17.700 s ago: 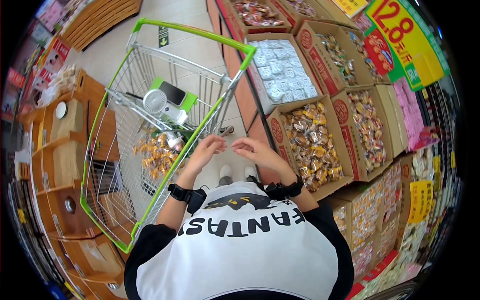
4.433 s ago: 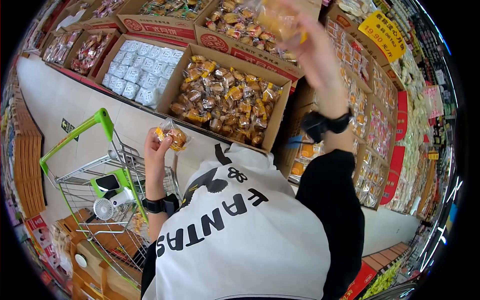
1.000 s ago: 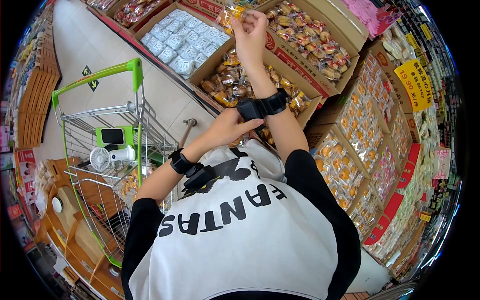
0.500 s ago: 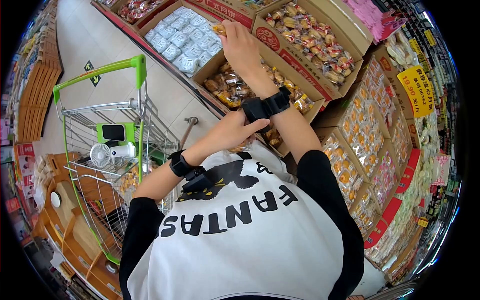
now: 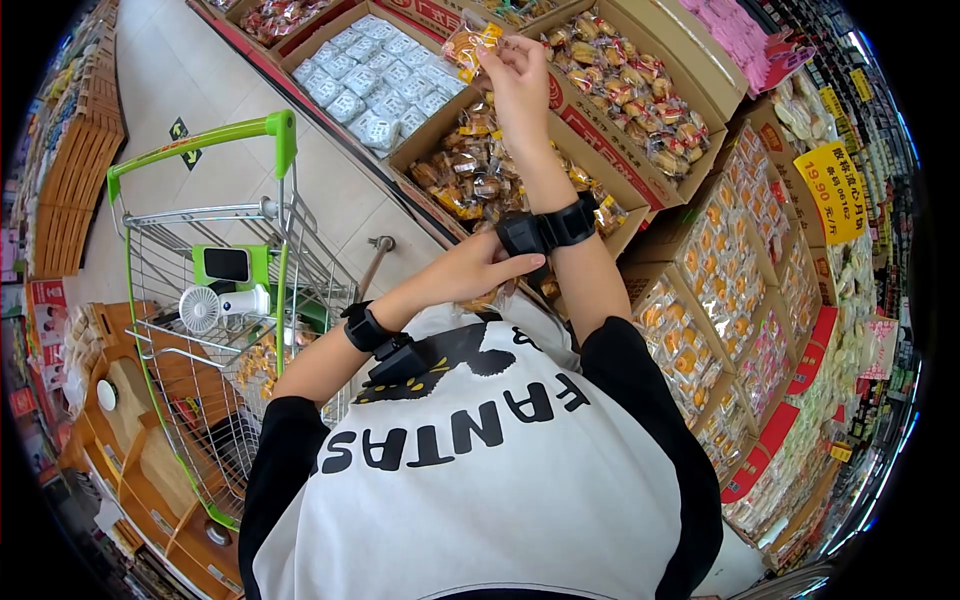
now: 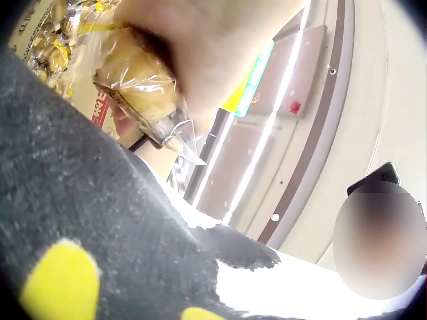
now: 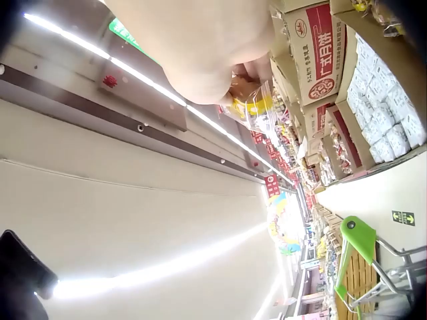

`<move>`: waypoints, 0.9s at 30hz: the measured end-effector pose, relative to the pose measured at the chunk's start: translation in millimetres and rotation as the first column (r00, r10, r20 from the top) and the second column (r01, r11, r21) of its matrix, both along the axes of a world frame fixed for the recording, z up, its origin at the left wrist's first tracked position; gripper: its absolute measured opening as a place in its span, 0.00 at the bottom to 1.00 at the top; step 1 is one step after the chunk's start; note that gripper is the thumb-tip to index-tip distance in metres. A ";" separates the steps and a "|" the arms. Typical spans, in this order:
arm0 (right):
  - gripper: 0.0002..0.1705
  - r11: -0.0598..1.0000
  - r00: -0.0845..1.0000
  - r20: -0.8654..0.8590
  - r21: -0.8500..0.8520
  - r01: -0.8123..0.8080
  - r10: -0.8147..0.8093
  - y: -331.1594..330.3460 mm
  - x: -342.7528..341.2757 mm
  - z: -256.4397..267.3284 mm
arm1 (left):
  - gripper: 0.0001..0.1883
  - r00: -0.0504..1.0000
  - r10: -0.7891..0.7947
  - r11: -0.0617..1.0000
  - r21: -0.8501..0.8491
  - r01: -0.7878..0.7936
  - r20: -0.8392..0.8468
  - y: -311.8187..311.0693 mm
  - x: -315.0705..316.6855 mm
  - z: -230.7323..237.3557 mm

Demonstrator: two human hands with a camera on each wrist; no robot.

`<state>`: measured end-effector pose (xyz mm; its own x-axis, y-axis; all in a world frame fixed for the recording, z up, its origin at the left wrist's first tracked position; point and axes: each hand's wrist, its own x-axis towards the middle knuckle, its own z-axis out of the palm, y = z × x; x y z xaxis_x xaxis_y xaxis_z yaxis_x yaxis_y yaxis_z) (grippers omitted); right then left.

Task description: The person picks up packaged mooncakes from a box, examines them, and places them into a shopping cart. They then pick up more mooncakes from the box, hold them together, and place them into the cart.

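Observation:
My right hand (image 5: 522, 90) pinches a plastic-wrapped mooncake (image 5: 468, 50) with a yellow label, raised above the box edges in the head view. Part of that wrapper also shows past the hand in the right wrist view. Close to my right wristband lies my left hand (image 5: 478, 258), thumb pointing right. Its fingers are mostly hidden from the head, but the left wrist view shows a second wrapped mooncake (image 6: 137, 80) held against the palm. Below the right forearm, an open carton (image 5: 400, 165) is full of similar brown-and-yellow packets.
At left stands a shopping cart (image 5: 200, 135) with a green handle, holding a phone (image 5: 226, 265), a white fan (image 5: 201, 309) and yellow packets. White packets (image 5: 370, 75) fill a neighbouring carton. Red-labelled packets (image 5: 640, 85) lie behind, under a yellow price sign (image 5: 830, 190).
Both hands were bare beside the cart at first; later each held a packet, the right one far off. Since half a second ago the right hand has turned, showing its packet's face. The left barely moved.

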<state>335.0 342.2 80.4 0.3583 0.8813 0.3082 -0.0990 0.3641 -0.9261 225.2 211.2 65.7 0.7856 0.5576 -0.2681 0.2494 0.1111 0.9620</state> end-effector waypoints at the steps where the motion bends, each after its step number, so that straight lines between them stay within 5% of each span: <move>1: 0.18 0.999 0.994 -0.105 -0.015 -0.033 0.032 -4.0 -0.8 4.2 | 0.22 1.000 0.001 1.000 0.000 -0.001 0.000 2.7 -2.6 0.5; 3: 0.17 0.995 0.972 -0.221 -0.042 -0.091 0.079 -13.9 -1.0 16.0 | 0.21 0.971 -0.238 0.969 -0.062 0.238 0.004 10.6 -9.4 9.2; 4: 0.16 0.987 0.934 -0.336 -0.062 -0.149 0.120 -17.7 -0.3 19.1 | 0.21 0.972 -0.236 0.970 -0.061 0.236 0.004 10.8 -12.5 6.2; 6: 0.17 0.979 0.915 -0.371 -0.062 -0.196 0.160 -21.2 3.9 17.9 | 0.22 0.978 -0.113 0.980 -0.141 0.138 0.174 10.9 -19.5 -2.9; 11: 0.17 0.953 0.854 -0.467 -0.071 -0.296 0.231 -37.2 10.6 19.9 | 0.23 0.976 0.156 0.956 -0.270 -0.112 0.149 22.7 -45.5 -4.2; 13: 0.17 0.940 0.851 -0.457 -0.081 -0.331 0.261 -42.8 10.0 15.7 | 0.21 0.886 0.464 0.760 -0.524 -0.384 0.024 31.0 -60.8 -12.7; 14: 0.15 0.931 0.853 -0.452 -0.113 -0.347 0.262 -45.9 9.2 11.4 | 0.21 0.882 0.471 0.756 -0.524 -0.391 0.021 32.3 -68.4 -19.4; 19: 0.16 0.854 0.819 -0.467 -0.218 -0.473 0.334 -61.6 0.7 -10.7 | 0.17 0.498 0.865 0.364 -0.760 -0.539 0.062 30.8 -91.0 -31.6; 23: 0.19 0.803 0.830 -0.443 -0.324 -0.500 0.338 -74.7 -9.9 -21.4 | 0.14 0.339 0.923 0.334 -0.818 -0.468 0.183 30.3 -112.2 -46.3; 24: 0.19 0.785 0.811 -0.461 -0.321 -0.530 0.359 -77.0 -10.7 -22.5 | 0.12 0.345 0.850 0.493 -0.832 -0.255 0.398 31.1 -123.6 -50.1; 27: 0.17 0.751 0.778 -0.504 -0.326 -0.573 0.375 -88.1 -18.1 -15.4 | 0.11 0.175 0.909 0.416 -0.791 -0.449 0.379 28.4 -131.4 -33.7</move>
<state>317.0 254.1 65.0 -0.1474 0.9639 -0.2218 -0.5234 -0.2664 -0.8094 93.8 239.6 32.0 0.1225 0.9543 -0.2724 -0.8491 0.2429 0.4690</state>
